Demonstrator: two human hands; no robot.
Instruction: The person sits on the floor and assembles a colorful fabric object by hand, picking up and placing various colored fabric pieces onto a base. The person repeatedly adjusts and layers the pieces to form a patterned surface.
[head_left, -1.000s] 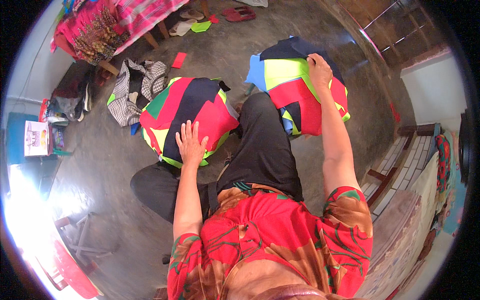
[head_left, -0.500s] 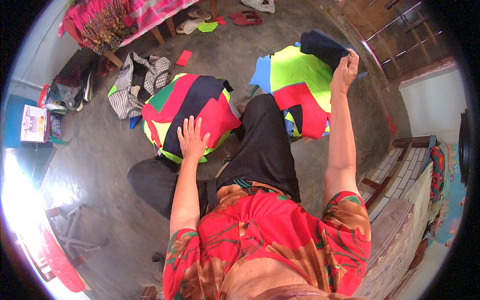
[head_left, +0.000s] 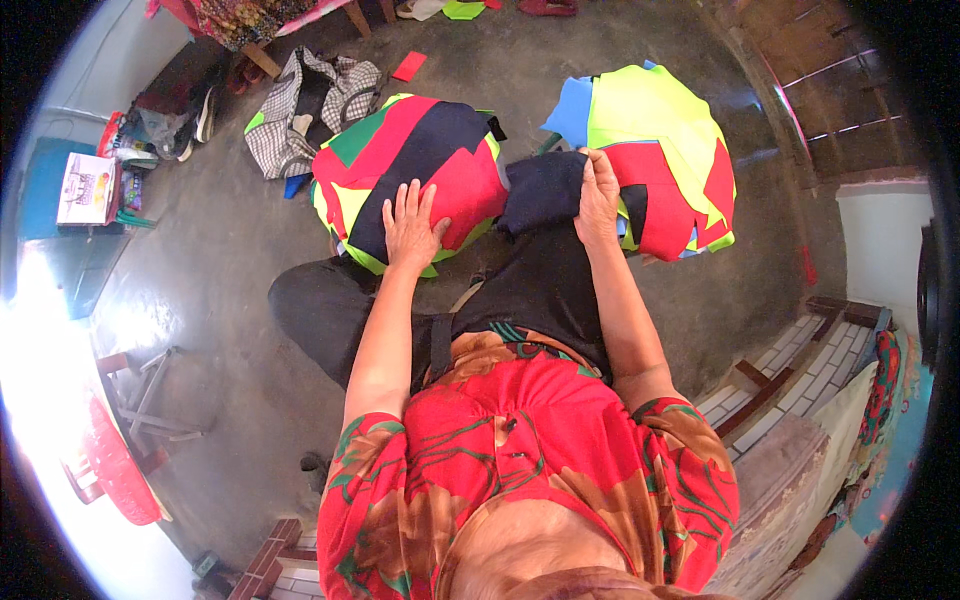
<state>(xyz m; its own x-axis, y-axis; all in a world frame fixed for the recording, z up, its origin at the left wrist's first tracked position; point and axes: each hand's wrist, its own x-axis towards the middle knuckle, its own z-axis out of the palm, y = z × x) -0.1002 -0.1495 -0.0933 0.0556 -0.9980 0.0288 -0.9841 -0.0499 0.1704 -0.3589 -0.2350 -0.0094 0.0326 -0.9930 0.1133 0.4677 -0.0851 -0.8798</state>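
My left hand [head_left: 408,230] lies flat, fingers spread, on a rounded pile of cloth pieces [head_left: 400,135] in red, navy, green and neon yellow. Between thumb and fingers my right hand [head_left: 598,195] pinches a dark navy cloth piece [head_left: 541,193] by its right edge. That piece hangs over my knee, its left side close to the left pile. To the right of my right hand rests a second pile of cloth pieces [head_left: 665,120], mostly neon yellow and red with some blue.
A checked cloth bag [head_left: 283,125] lies beyond the left pile, near a small red scrap [head_left: 409,66] on the grey floor. A boxy package [head_left: 88,188] stands far left, a red stool [head_left: 125,470] lower left. Brick-patterned woodwork [head_left: 790,370] lines the right side.
My right hand has carried the navy cloth piece from above the right pile leftward and nearer, to beside the left pile. My left hand still rests on the left pile. The view has shifted slightly.
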